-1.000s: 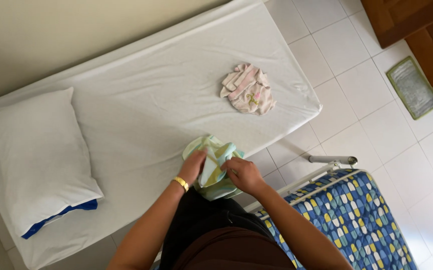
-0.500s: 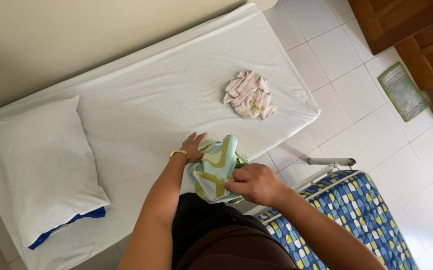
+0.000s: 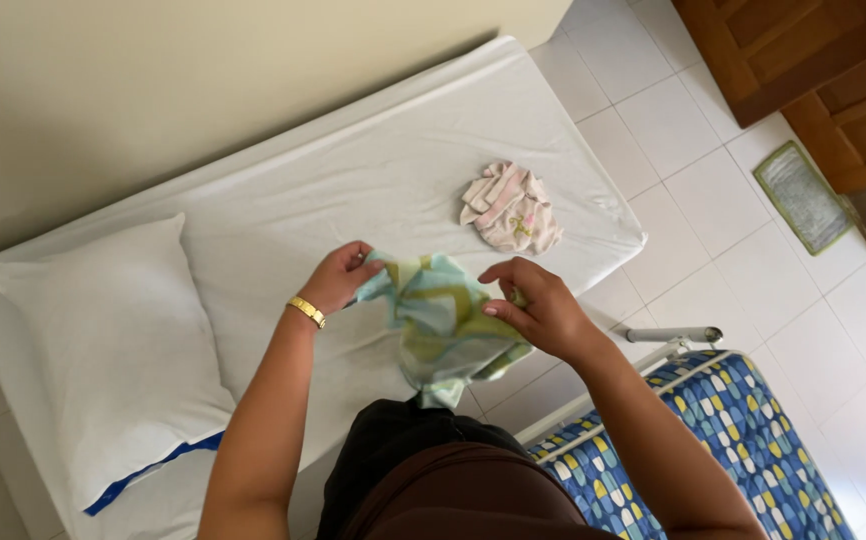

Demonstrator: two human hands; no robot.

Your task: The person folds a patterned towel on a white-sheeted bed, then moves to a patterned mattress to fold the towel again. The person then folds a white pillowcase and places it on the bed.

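One white-sheeted bed (image 3: 253, 230) against the wall, white pillow (image 3: 103, 350) at its head end, pink crumpled cloth (image 3: 510, 208) near its foot. Above the near edge, green-and-blue patterned cloth (image 3: 443, 320), pinched by left hand (image 3: 338, 278) and right hand (image 3: 538, 305), fingers closed on opposite edges. Beside the door, small green rectangular mat (image 3: 803, 195).

wooden cabinet (image 3: 803, 70) cut off at top edge, patterned mattress (image 3: 743, 450) cropped at bottom corner

Soft, even daylight fills the tilted, wide-angle head view, leaving the white bed sheet (image 3: 253, 230) bright but not blown out, shadows faint beside the pillow (image 3: 103, 350), focus crisp throughout, and slight stretching toward the frame's corners.
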